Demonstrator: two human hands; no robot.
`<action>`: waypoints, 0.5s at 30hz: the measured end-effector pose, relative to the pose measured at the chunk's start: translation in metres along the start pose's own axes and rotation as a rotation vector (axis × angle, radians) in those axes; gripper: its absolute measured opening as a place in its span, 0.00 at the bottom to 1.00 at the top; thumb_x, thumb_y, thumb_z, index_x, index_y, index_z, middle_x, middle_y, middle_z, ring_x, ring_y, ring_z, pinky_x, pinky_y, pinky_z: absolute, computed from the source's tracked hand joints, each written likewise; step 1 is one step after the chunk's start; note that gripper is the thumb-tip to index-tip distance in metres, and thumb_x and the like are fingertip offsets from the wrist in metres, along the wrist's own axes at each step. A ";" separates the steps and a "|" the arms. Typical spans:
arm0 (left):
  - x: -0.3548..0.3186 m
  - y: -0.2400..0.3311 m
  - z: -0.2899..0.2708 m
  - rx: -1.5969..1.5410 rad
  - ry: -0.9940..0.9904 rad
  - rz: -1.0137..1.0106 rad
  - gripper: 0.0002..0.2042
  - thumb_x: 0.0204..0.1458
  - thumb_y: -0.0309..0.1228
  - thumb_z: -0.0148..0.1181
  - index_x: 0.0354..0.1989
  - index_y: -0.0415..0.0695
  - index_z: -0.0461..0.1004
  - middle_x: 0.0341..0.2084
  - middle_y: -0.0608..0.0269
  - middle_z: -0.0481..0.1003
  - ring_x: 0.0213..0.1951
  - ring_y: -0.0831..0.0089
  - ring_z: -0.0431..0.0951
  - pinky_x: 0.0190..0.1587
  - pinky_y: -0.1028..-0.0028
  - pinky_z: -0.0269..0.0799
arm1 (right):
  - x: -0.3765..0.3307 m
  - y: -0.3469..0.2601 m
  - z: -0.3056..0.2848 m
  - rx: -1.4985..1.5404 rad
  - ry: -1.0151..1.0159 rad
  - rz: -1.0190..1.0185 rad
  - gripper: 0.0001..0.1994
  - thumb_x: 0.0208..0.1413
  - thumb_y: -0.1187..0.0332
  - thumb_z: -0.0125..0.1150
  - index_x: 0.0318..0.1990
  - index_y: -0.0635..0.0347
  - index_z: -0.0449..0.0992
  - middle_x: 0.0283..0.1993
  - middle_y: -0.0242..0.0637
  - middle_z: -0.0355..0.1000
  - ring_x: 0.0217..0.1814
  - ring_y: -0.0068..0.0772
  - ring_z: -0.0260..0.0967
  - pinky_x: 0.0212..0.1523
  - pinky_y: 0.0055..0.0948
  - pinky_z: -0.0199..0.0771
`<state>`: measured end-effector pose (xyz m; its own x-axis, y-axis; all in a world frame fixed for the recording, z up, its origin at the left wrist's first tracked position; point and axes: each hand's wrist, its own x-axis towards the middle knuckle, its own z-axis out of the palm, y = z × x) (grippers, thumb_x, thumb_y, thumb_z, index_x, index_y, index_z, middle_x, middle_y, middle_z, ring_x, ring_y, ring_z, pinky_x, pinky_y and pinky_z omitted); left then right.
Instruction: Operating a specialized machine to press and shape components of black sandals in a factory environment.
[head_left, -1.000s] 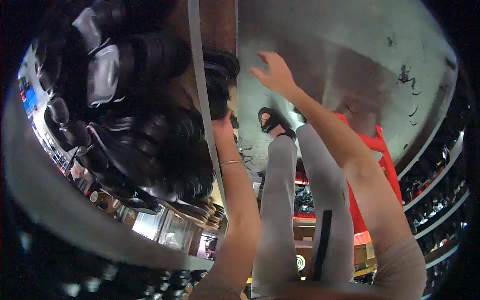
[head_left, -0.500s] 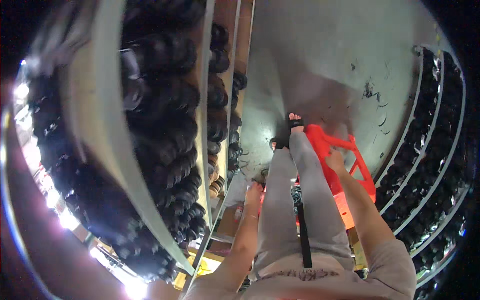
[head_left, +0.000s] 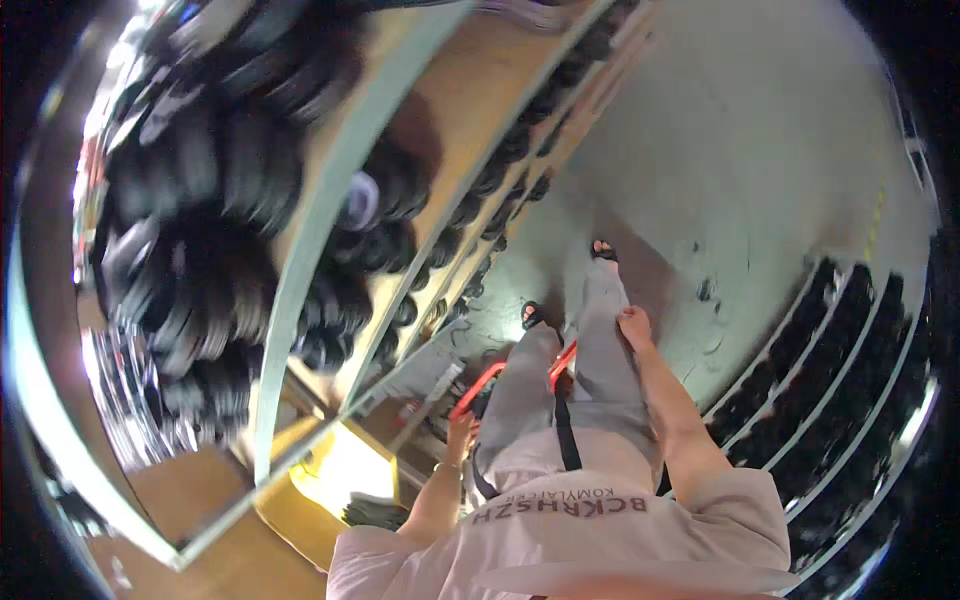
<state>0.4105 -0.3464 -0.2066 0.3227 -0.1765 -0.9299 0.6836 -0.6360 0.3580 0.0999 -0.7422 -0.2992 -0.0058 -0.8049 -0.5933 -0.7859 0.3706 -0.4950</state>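
Observation:
My left hand (head_left: 462, 428) is low at my left side, its fingers closed at the end of a red plastic frame (head_left: 487, 382). Most of that frame is hidden behind my legs; another red bar (head_left: 564, 363) shows between them. My right hand (head_left: 634, 325) hangs beside my right thigh with its fingers curled, and nothing shows in it.
To my left stands a tall shelving rack (head_left: 312, 230) packed with rows of dark rounded goods. A yellow bin (head_left: 300, 505) sits near its base. Another loaded rack (head_left: 800, 375) curves along the right. Dark scraps (head_left: 706, 289) lie on the grey-green floor (head_left: 740, 150).
My right hand has left the red frame and now hangs by my thigh. The red frame has shifted from my right to behind my legs and my left side. My view has turned.

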 end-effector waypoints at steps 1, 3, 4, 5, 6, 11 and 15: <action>-0.017 -0.014 0.009 0.025 0.157 -0.057 0.17 0.51 0.44 0.58 0.42 0.45 0.71 0.28 0.64 0.75 0.22 0.75 0.72 0.17 0.77 0.65 | 0.006 -0.003 -0.008 -0.050 -0.005 -0.017 0.16 0.43 0.64 0.64 0.39 0.62 0.77 0.36 0.48 0.76 0.41 0.40 0.75 0.44 0.35 0.73; -0.041 -0.022 0.026 -0.087 0.226 -0.124 0.17 0.51 0.43 0.58 0.41 0.43 0.71 0.28 0.62 0.75 0.23 0.73 0.73 0.19 0.74 0.69 | 0.024 -0.017 -0.024 -0.054 -0.152 -0.072 0.16 0.43 0.61 0.62 0.38 0.61 0.76 0.42 0.48 0.74 0.47 0.48 0.71 0.47 0.39 0.70; -0.057 -0.032 0.027 -0.149 0.306 -0.204 0.17 0.52 0.43 0.57 0.40 0.41 0.70 0.28 0.61 0.74 0.24 0.71 0.74 0.22 0.72 0.72 | 0.022 -0.033 -0.022 -0.190 -0.193 -0.170 0.15 0.43 0.62 0.61 0.37 0.61 0.77 0.42 0.48 0.74 0.47 0.48 0.71 0.47 0.39 0.70; -0.074 -0.050 0.008 -0.282 0.324 -0.134 0.17 0.53 0.43 0.54 0.38 0.39 0.70 0.28 0.58 0.74 0.28 0.70 0.75 0.29 0.65 0.76 | 0.017 -0.058 -0.017 -0.304 -0.246 -0.290 0.14 0.43 0.62 0.61 0.36 0.61 0.77 0.42 0.48 0.74 0.47 0.48 0.71 0.47 0.38 0.70; -0.085 -0.066 0.021 -0.298 0.430 -0.102 0.17 0.53 0.44 0.54 0.37 0.39 0.70 0.28 0.58 0.73 0.29 0.69 0.75 0.30 0.64 0.76 | 0.023 -0.062 -0.022 -0.352 -0.279 -0.358 0.14 0.43 0.62 0.61 0.36 0.61 0.77 0.42 0.48 0.74 0.47 0.48 0.71 0.47 0.38 0.70; -0.085 -0.088 0.136 -0.730 0.605 -0.026 0.23 0.54 0.51 0.52 0.38 0.39 0.72 0.29 0.59 0.74 0.26 0.67 0.75 0.28 0.65 0.76 | 0.120 -0.096 -0.051 -0.654 -0.495 -0.703 0.12 0.44 0.59 0.61 0.32 0.54 0.80 0.36 0.46 0.75 0.41 0.38 0.75 0.41 0.36 0.72; -0.068 -0.076 0.193 -0.899 0.720 0.062 0.24 0.52 0.54 0.52 0.32 0.41 0.75 0.22 0.63 0.72 0.24 0.70 0.73 0.23 0.68 0.75 | 0.204 -0.171 -0.065 -0.714 -0.637 -0.941 0.15 0.50 0.66 0.61 0.45 0.61 0.72 0.28 0.36 0.72 0.18 0.26 0.65 0.16 0.27 0.63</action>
<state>0.2107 -0.4310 -0.1865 0.4730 0.4646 -0.7486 0.7796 0.1752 0.6013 0.1927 -1.0002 -0.2943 0.8451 -0.1916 -0.4992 -0.4813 -0.6793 -0.5540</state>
